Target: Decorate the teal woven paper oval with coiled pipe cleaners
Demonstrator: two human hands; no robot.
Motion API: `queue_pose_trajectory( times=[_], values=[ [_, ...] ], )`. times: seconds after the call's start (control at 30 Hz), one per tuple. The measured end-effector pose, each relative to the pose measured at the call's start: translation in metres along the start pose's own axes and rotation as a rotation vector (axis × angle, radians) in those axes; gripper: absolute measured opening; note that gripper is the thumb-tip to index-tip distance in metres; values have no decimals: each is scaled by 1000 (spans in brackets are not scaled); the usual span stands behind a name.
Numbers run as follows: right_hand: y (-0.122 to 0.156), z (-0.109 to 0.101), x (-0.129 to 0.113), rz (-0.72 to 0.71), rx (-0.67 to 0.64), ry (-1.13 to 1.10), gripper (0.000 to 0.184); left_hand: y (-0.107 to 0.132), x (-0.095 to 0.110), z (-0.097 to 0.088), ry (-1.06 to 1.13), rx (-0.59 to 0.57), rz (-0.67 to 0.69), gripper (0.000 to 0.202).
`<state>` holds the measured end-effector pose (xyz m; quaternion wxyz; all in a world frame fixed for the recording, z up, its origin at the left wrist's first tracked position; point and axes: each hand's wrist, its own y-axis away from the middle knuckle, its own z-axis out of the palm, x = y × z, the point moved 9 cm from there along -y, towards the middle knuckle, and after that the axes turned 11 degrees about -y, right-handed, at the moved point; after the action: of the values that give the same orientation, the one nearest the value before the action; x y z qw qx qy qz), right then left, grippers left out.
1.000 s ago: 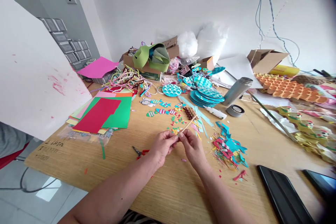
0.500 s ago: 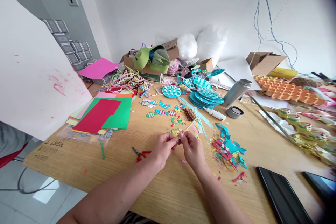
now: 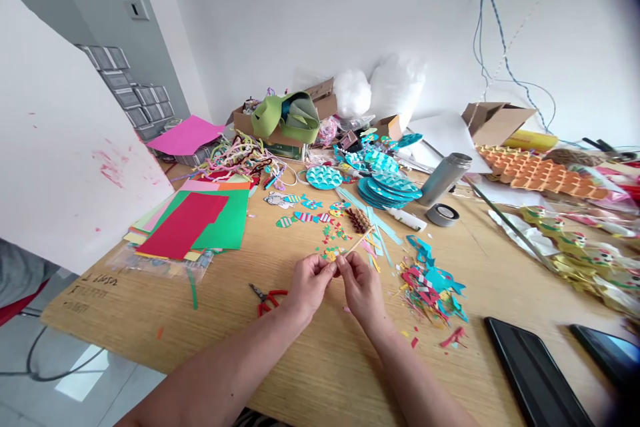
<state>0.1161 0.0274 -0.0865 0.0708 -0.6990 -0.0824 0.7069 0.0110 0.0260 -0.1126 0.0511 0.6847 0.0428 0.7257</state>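
Note:
A thin pale wooden stick (image 3: 359, 240) points up and to the right from between my hands. My right hand (image 3: 364, 290) pinches its lower end. Thumb and fingers of my left hand (image 3: 309, 288) are pressed together right against the right fingertips; whatever they hold there is too small to make out. Just beyond lie small green, yellow and red paper bits (image 3: 334, 239) and a brown bundle of pinecone-like pieces (image 3: 359, 219). Left of my left wrist, partly behind it, rest red-handled pliers (image 3: 270, 299).
Coloured paper sheets (image 3: 195, 223) lie at left beside a standing white board (image 3: 65, 147). Paper fish (image 3: 306, 217) and blue decorated plates (image 3: 387, 190) are farther back. On the right are paper scraps (image 3: 435, 280), a grey flask (image 3: 446, 179) and a black phone (image 3: 535, 367).
The view has shifted slightly, so the whole table appears a little lower and farther left. Both hands keep their pinch, with the stick at nearly the same angle.

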Motion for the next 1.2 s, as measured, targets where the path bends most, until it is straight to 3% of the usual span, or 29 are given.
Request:
queue_pose_trajectory(
  times=[0.17,0.3,0.4,0.5,0.87,1.2],
  values=[
    [-4,0,8,43,-18,-116,35,0,-5,2,-15,-15,-28,34],
    [-8,0,16,165,-55,-352,37,0,-9,12,113,-211,-146,35],
    [-11,-8,16,175,-16,-398,37,1,-7,19,276,-384,-222,34],
    [-12,-9,14,171,-20,-419,37,3,-8,21,314,-464,-286,31],
    [-10,-3,15,233,-75,-406,38,-1,-12,11,172,-342,-261,34],
    [-11,-5,4,122,-105,-312,36,2,-8,14,209,-360,-269,32]
  ],
)
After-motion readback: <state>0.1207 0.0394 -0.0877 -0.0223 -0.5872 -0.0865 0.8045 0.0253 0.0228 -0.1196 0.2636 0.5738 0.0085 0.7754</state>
